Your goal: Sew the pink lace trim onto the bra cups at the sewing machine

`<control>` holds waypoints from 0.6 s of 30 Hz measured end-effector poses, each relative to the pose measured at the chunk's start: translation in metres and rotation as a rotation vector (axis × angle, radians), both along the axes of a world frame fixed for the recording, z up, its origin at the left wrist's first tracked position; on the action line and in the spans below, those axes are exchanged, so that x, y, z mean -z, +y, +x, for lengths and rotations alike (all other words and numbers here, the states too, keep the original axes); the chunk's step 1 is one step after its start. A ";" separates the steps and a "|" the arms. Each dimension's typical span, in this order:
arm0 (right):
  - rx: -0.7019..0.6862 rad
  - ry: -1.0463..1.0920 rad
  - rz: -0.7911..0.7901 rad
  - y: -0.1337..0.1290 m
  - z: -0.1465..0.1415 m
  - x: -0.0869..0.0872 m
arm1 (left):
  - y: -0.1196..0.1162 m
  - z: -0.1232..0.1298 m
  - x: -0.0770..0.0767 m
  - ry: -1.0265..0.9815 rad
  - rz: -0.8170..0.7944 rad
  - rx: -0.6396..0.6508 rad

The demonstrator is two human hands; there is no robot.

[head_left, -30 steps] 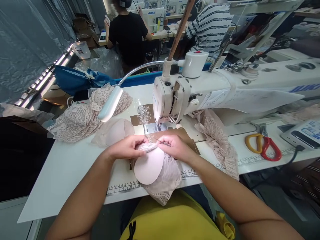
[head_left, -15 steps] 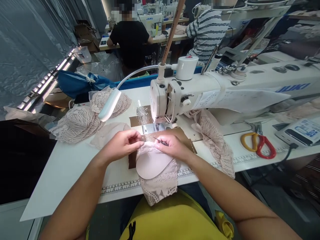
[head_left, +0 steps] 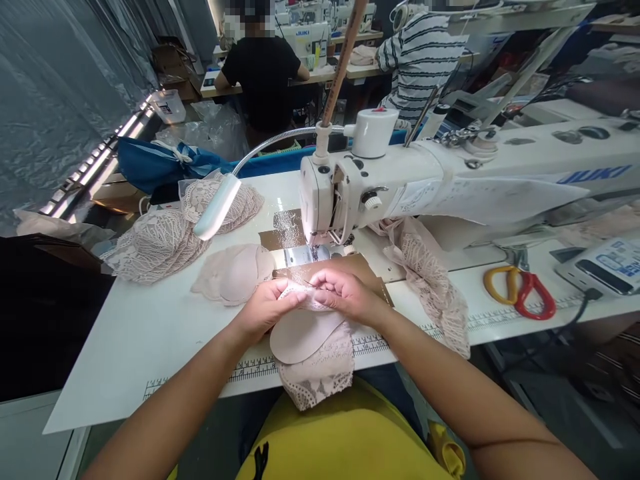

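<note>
A pale pink lace piece (head_left: 325,373) with a smooth rounded cup (head_left: 303,337) hangs over the table's front edge. My left hand (head_left: 267,307) pinches its upper edge between thumb and fingers. On the same edge, just to the right, my right hand (head_left: 345,293) is closed, with a small dark tool partly hidden in its fingers. Both hands are in front of the sewing machine's needle area (head_left: 315,250). Another cup with lace (head_left: 240,273) lies left of the machine's plate, behind my left hand.
Stacked lace cups (head_left: 155,243) lie at the left, under a lamp head (head_left: 217,207). More lace (head_left: 430,280) lies right of the needle. Scissors with yellow and red handles (head_left: 535,293) and a phone (head_left: 607,270) are farther right. Two people sit at machines beyond.
My left hand has moved right and slightly down, now gripping the lace edge closer to my right hand. The cup on the left, earlier mostly covered by that hand, shows more.
</note>
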State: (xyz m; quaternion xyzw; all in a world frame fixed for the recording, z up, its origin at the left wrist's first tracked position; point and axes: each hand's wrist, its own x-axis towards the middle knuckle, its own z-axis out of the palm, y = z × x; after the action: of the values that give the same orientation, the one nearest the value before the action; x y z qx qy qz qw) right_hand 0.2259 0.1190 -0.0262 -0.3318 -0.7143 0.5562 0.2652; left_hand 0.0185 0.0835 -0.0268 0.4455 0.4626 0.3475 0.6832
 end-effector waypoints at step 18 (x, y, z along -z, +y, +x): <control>-0.041 -0.025 0.026 -0.001 -0.004 -0.008 | 0.000 -0.005 0.009 0.129 0.172 0.145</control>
State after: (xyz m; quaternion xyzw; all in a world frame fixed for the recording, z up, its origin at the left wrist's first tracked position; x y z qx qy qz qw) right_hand 0.2220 0.1180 -0.0183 -0.3206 -0.7313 0.5480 0.2492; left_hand 0.0133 0.0839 -0.0354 0.5562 0.4408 0.3060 0.6346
